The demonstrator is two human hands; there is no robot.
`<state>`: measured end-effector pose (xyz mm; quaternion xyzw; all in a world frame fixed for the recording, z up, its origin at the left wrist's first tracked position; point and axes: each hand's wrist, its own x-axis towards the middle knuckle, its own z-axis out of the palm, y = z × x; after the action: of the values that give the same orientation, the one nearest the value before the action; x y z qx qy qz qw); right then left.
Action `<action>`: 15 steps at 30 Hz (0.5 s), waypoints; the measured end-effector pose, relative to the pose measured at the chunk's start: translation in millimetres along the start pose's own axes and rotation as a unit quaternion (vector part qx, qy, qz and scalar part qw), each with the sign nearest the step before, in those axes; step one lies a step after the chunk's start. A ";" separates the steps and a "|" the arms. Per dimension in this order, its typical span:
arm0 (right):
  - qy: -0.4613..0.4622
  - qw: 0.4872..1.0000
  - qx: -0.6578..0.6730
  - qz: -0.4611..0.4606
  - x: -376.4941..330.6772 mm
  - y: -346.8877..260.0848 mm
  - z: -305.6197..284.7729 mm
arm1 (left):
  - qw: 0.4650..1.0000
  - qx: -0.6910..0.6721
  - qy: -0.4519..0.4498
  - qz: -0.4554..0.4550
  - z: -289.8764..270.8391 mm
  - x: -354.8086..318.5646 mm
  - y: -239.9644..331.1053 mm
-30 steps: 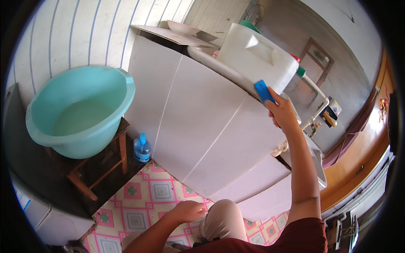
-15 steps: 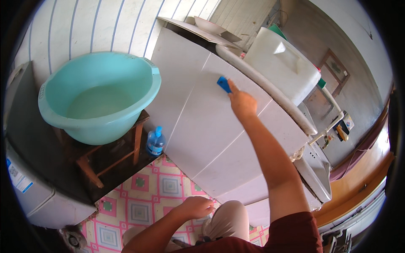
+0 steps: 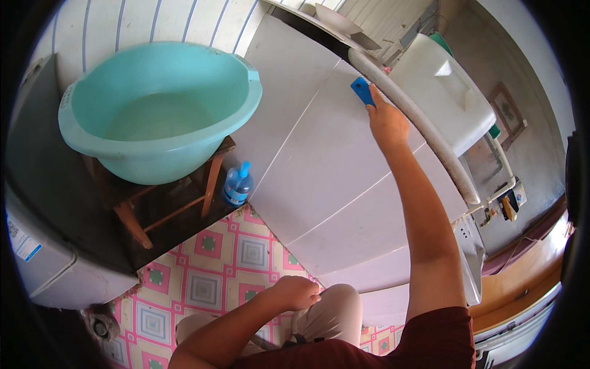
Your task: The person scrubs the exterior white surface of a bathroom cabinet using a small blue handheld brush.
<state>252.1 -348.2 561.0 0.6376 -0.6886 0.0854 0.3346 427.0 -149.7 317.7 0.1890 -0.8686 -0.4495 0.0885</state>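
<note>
My right arm reaches up along the pale tiled side (image 3: 319, 166) of a counter. Held in my right hand (image 3: 390, 123) is a flat blue hand tool (image 3: 362, 91), laid against the tiles just below the counter's rounded edge (image 3: 418, 123). My fingers partly cover the tool, so its exact kind does not show. By my knee (image 3: 335, 307), my left hand (image 3: 298, 293) is curled closed, with nothing visible in it.
A big turquoise basin (image 3: 160, 154) with cloudy water stands on a brown wooden stool (image 3: 212, 184) at left. Beside the stool is a blue bottle (image 3: 237, 184). A white jerrycan (image 3: 439, 92) sits on the counter. A grey appliance (image 3: 61, 258) stands at the far left.
My right hand has slid the blue tool up the tiles toward the counter's edge. The view has shifted, so the basin and bottle appear higher and further right. My left hand stays closed by my knee.
</note>
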 end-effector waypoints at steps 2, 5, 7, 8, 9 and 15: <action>-0.050 0.998 -0.033 0.016 -6.5 -6.2 31.0 | 1.000 -0.002 0.006 0.009 -0.6 3.6 1.9; -0.178 0.984 -0.021 0.006 -60.7 -33.2 112.0 | 1.000 0.005 0.013 -0.005 0.1 2.1 -2.9; -0.270 0.963 -0.009 0.012 -108.8 -49.5 150.8 | 1.000 0.013 0.000 -0.015 0.0 -0.7 0.4; -0.322 0.945 0.036 0.041 -128.6 -54.9 167.6 | 0.999 0.020 -0.013 -0.023 -2.0 -3.7 2.3; -0.353 0.932 0.067 0.055 -149.2 -52.9 187.4 | 0.999 0.027 -0.027 -0.028 -3.4 -5.2 4.2; -0.287 0.958 0.022 0.012 -86.9 -56.0 144.9 | 0.999 0.016 -0.033 -0.021 -0.5 -7.9 -0.5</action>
<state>250.3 -365.4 383.8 0.6340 -0.7615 -0.0817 0.1072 434.5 -147.1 317.8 0.1936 -0.8739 -0.4434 0.0469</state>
